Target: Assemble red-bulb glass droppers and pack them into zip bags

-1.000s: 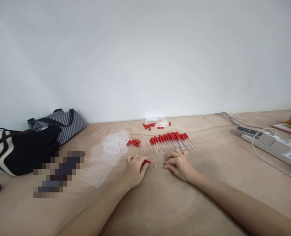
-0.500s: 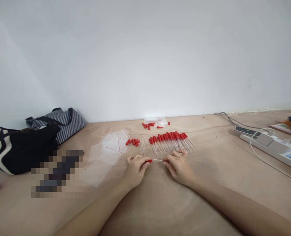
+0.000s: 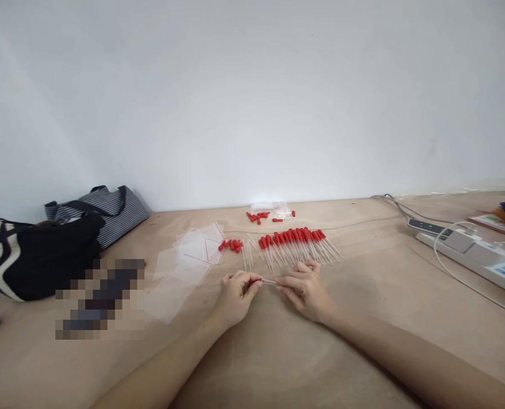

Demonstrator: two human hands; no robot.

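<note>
"Now, beginning at the near edge, what is shown?"

"Two bare forearms [image 3: 167, 352] cross the wooden tabletop [image 3: 243, 369] and end in the left hand [image 3: 238, 291] and the right hand [image 3: 305, 291], set opposite each other, near but apart."

"What is the state of each grip?"

"Left: thumb and forefinger pinch a red bulb [image 3: 256, 282], largely covered by the fingers. Right: the fingertips pinch a clear tube [image 3: 270, 282], directed toward the left hand; its other end is hidden in the grip."

"What has altered?"

"Half a second earlier a gap separated bulb and tube. That gap has closed, and the two now appear to meet end to end between the hands. Whether the tube has entered the bulb cannot be told. The held pair thus takes the same arrangement as the finished pieces beyond."

"Which pieces are those?"

"Just past the right hand lies a row of red-topped tubes [image 3: 297, 241], bulbs pointing away from the person. To its left are several bare tubes [image 3: 247, 254], then a cluster of loose red bulbs [image 3: 230, 245], then overlapping translucent sheets [image 3: 196, 253], possibly bags."

"And farthest off?"

"A second group of red bulbs [image 3: 258, 217] lies beside a clear packet [image 3: 269, 208], near the foot of the pale wall [image 3: 252, 102]."
</note>
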